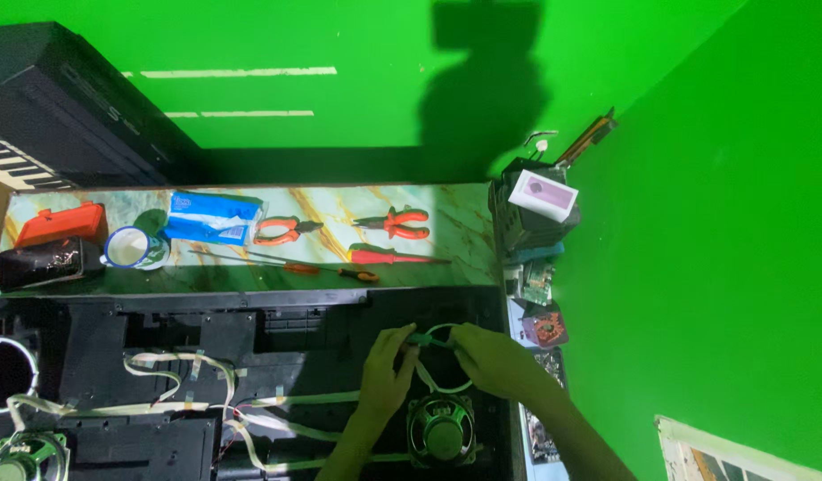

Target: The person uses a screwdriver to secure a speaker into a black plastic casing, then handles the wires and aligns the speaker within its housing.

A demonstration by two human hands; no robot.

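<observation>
Gripping a pale flat ribbon cable (pixel 446 379) loop from both sides, left hand (pixel 386 370) and right hand (pixel 493 361) pinch it shut near its top, just above a round speaker (pixel 440 434) inside the opened black keyboard chassis (pixel 161 334). More ribbon cables (pixel 175 374) run left across the chassis. Behind, on the marbled table (pixel 464 223): orange pliers (pixel 396 223), red screwdriver (pixel 393 257), a mug (pixel 131 248).
</observation>
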